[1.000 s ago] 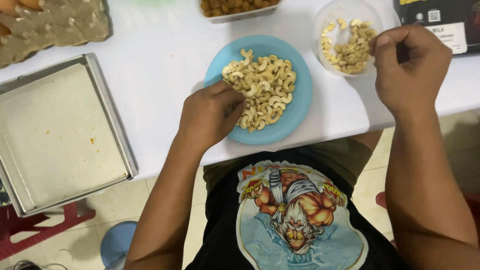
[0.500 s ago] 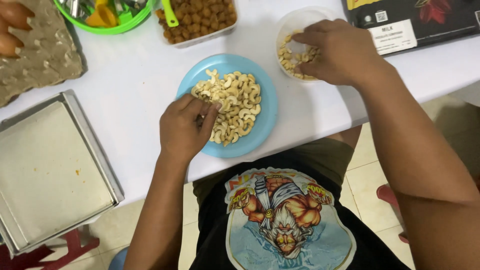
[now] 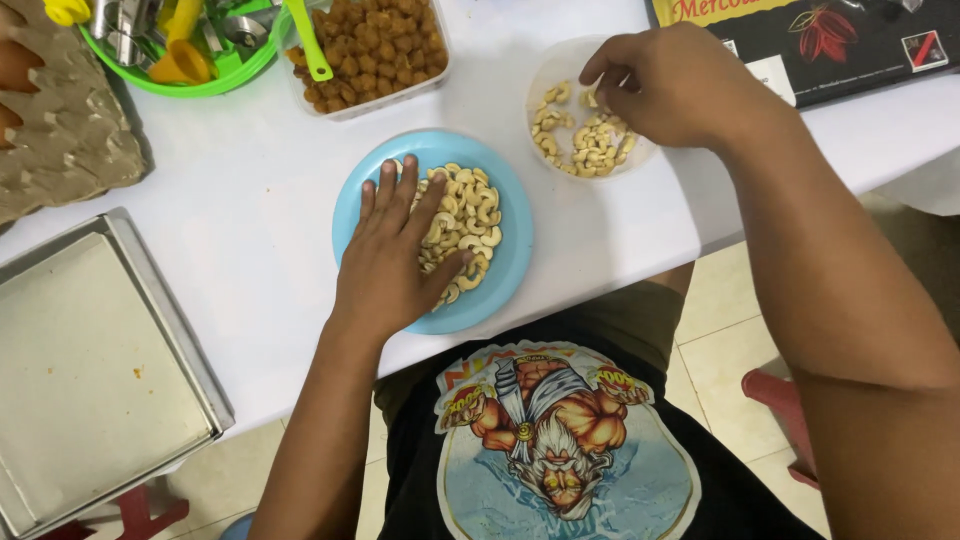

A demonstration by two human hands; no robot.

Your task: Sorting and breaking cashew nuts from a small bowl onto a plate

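A round blue plate (image 3: 505, 270) near the table's front edge carries a pile of pale cashew nuts (image 3: 470, 215). My left hand (image 3: 390, 255) lies flat on the nuts, fingers spread, covering the plate's left half. To the right stands a clear round plastic container (image 3: 560, 75) with more cashews (image 3: 575, 140) inside. My right hand (image 3: 680, 85) hovers over its right side, fingertips pinched together at the rim; whether a nut sits between them is hidden.
A metal baking tray (image 3: 90, 370) overhangs the table's left front edge. At the back stand a cardboard egg tray (image 3: 70, 130), a green bowl (image 3: 215, 75) with utensils, a clear tub of brown balls (image 3: 375, 45) and a dark box (image 3: 800, 45). White tabletop (image 3: 250, 200) between.
My left hand has flattened and spread its fingers over the nuts on the plate. My right hand has shifted to the container's right rim. The view has moved closer and downward.
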